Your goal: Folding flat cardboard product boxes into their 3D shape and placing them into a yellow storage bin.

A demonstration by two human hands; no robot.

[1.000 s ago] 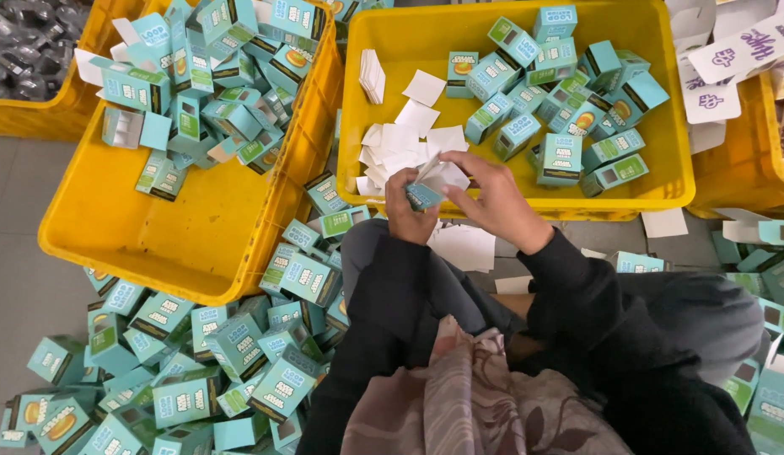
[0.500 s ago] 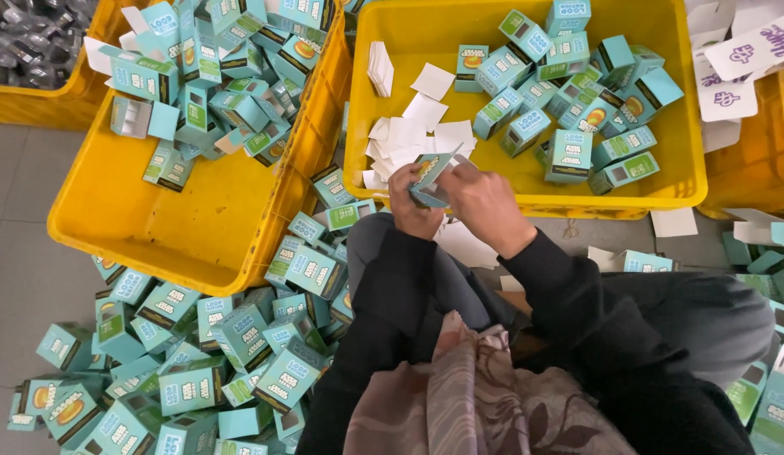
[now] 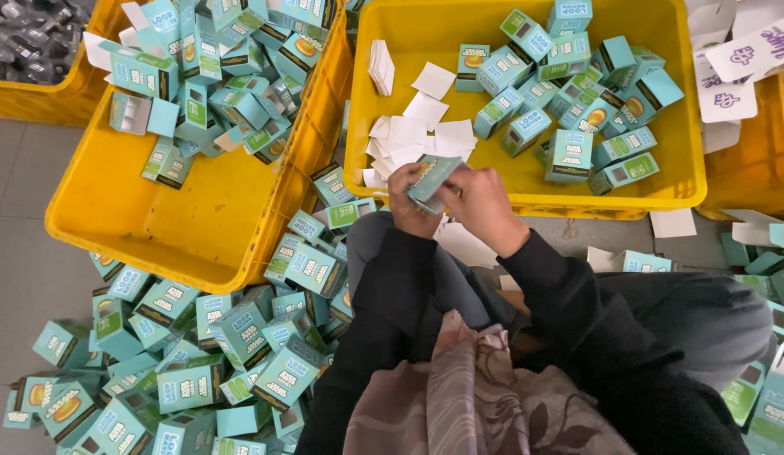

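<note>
Together, left hand (image 3: 413, 202) and right hand (image 3: 480, 198) grip a teal box (image 3: 432, 175) between them.

3 yellow crates (image 3: 198, 244), perhaps 100 teal boxes (image 3: 569, 156), 2 hands (image 3: 485, 202)

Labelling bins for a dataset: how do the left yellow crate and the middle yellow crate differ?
The left yellow crate sits tilted with its boxes bunched at the far end and much bare floor; the middle yellow crate lies flat. The middle one also holds loose white cards; none show in the left. Both are yellow plastic and hold small teal boxes.
</note>
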